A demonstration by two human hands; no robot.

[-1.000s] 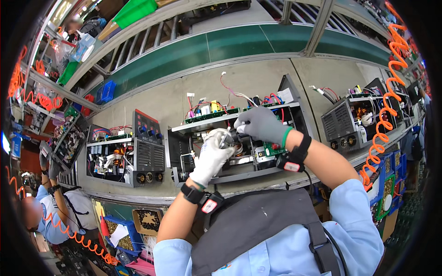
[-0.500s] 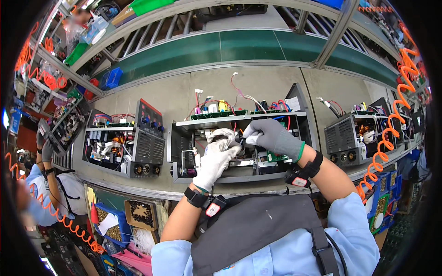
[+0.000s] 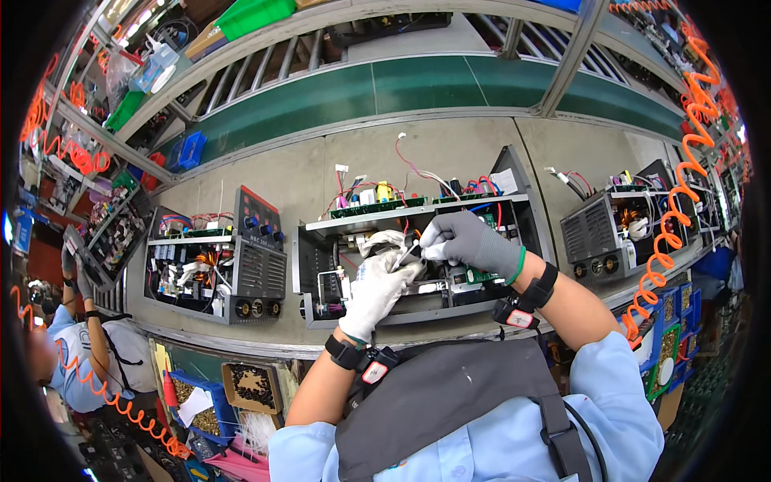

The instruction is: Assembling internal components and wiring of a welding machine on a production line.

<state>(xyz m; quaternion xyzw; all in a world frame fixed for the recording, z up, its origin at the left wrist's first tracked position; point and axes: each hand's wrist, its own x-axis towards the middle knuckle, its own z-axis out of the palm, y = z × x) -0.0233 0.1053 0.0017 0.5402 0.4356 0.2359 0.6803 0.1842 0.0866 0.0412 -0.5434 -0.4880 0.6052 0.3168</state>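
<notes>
My left hand [image 3: 376, 287], in a white glove, reaches into an open dark metal machine housing [image 3: 438, 310]. Its fingers are closed, and a thin pale strip [image 3: 407, 255] shows at their tips. Just right of it, my right hand [image 3: 472, 244], in a grey glove with pale fingertips, is closed in a pinch; what lies inside the pinch is hidden. Both hands are over the middle of the housing. Behind them a green circuit board [image 3: 377, 206] with wires and upright components runs along the housing's top rail.
Similar open machines stand to the left [image 3: 215, 265] and right [image 3: 618, 225]. A green conveyor belt [image 3: 321, 103] runs behind the bench. Orange coiled hoses [image 3: 668, 233] hang at both sides. Parts boxes [image 3: 250, 384] sit below the front edge. At far left a co-worker [image 3: 88, 353] handles another machine.
My right hand has pulled slightly away from my left fingertips, and a pale strip now shows there. The whole view has shifted a little. At far left the co-worker has come further into view.
</notes>
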